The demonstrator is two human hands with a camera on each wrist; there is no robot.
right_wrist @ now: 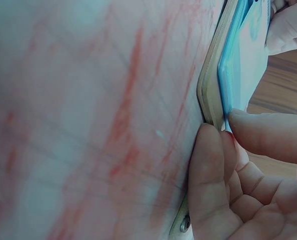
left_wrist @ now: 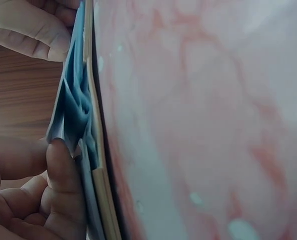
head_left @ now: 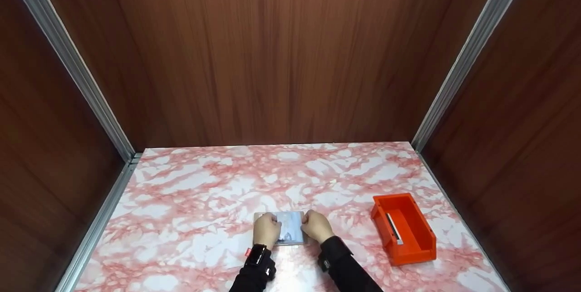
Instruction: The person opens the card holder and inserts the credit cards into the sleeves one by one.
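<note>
There's this thin, pale-blue folded sheet (head_left: 290, 226) lying on a flat tan board (right_wrist: 208, 85) with rounded corners. Its layers gape along the board's near edge (kinda like a half-open pocket) but sit flatter toward the board's right end.

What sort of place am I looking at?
Probably an enclosed work booth: wood-grain panels with metal rails at the corners, around a marbled tabletop bearing an orange bin.

The right hand (right_wrist: 251, 187) pinches one corner of a blue packet (right_wrist: 242, 75), which lies along a wooden board (right_wrist: 213, 82). The left hand (right_wrist: 290, 31) is at the packet's far side. Beside the board is a table (right_wrist: 88, 120) with pink and white pattern.
</note>
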